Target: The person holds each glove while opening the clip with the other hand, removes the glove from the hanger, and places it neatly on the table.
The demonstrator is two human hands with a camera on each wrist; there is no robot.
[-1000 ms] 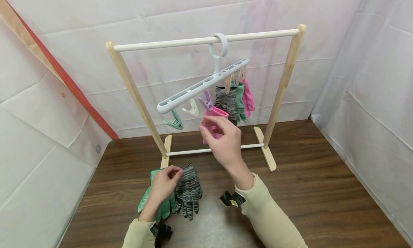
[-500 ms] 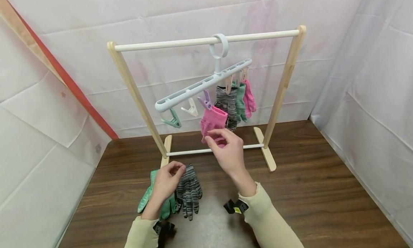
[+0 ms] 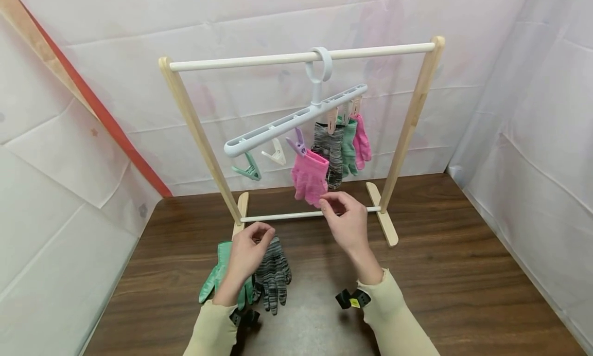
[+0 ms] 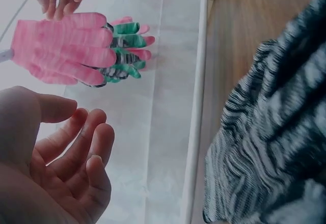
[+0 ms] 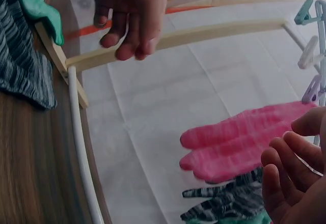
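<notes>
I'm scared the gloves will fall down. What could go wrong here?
The pink glove hangs from just one purple clip, so it might slip off if bumped. The right hand is close beneath it and could knock it. The hanger tilts, with all gloves on one side, so it may swing.

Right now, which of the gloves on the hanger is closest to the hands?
The pink glove on the purple clip, hanging in front. The right hand is just below its fingertips. The striped, green and other pink gloves hang farther back.
</notes>
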